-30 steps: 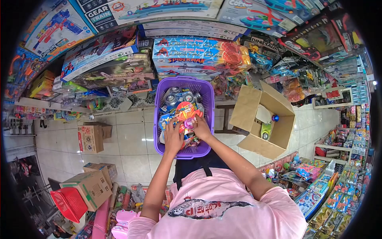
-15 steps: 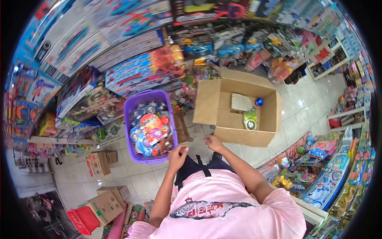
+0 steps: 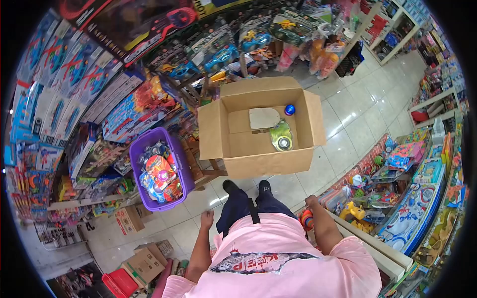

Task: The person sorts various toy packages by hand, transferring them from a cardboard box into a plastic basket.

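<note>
My left hand hangs over the tiled floor, below and to the right of the purple basket, and touches nothing that I can see. The basket holds several packaged toys. My right hand is out to the right, near the low shelf edge, with its fingers too small to make out. Ahead of me stands an open cardboard box. Inside it lie a blue ball-like item, a green package with a round silver part and a loose cardboard piece.
Boxed toys are stacked on the left. A low display of toys runs along the right, with a yellow toy near its edge. Cardboard boxes and a red basket stand at the lower left.
My hands have moved apart, the left one down and leftward, the right one rightward. The view has shifted, so the box and basket appear further left. My shoes now show.
</note>
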Motion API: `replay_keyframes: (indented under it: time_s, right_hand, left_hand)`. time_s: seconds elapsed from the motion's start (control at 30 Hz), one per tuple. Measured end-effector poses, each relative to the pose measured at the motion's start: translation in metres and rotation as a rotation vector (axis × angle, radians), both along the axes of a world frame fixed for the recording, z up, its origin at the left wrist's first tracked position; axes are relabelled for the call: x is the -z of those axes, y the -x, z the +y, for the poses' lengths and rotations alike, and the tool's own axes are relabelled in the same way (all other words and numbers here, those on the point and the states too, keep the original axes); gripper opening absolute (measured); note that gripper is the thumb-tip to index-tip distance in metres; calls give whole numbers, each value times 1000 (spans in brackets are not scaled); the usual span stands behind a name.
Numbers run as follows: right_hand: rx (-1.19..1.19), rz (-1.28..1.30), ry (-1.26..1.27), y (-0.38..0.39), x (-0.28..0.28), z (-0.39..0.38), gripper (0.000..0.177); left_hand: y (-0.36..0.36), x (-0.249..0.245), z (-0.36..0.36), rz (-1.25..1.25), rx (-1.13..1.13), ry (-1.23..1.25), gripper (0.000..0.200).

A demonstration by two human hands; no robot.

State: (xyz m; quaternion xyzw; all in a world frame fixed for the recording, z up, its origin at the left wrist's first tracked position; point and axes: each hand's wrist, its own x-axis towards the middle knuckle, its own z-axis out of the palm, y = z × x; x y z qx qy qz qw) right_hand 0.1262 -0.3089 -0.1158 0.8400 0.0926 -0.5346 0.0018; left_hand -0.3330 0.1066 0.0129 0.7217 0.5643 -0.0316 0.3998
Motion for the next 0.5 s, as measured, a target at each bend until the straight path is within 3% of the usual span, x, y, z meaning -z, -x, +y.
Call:
replay_keyframes:
  time_s: [0.03, 0.1, 0.13, 0.17, 0.2, 0.23, 0.3, 0.37, 0.4, 0.43, 0.47, 0.5]
  right_hand:
    - [-273, -10, -17, -4, 32, -3, 26]
    - [-167, -23, -48, -4, 36, -6, 26]
    - [-48, -6, 28, -1, 11, 20, 26]
    - [71, 12, 104, -2, -12, 34, 26]
    - [-142, 52, -205, -5, -24, 32, 26]
    - [-133, 45, -198, -7, -47, 44, 26]
    - [288, 106, -197, -4, -102, 94, 24]
    - [365, 25, -265, -17, -135, 118, 22]
    - [434, -57, -348, -24, -143, 125, 21]
    - [410, -286, -392, -46, -101, 113, 22]
    - [381, -511, -429, -64, -58, 99, 23]
    - [518, -673, -467, -79, -86, 114, 20]
  left_hand:
    - [17, 15, -4, 281, -73, 392, 46]
    - [71, 62, -30, 235, -135, 755, 31]
    - [60, 17, -34, 365, -106, 894, 34]
    - [67, 39, -32, 366, -92, 899, 34]
    - [75, 56, -33, 356, -51, 908, 35]
    - [75, 65, -31, 346, -11, 917, 37]
    - [49, 63, -19, 332, 68, 937, 41]
    - [49, 85, -7, 321, 108, 964, 43]
    - [27, 66, 23, 139, 589, 630, 43]
    - [-17, 38, 33, 191, 170, 689, 36]
    - [-40, 40, 54, 145, 86, 673, 33]
    - [-69, 15, 65, -28, -48, 554, 32]
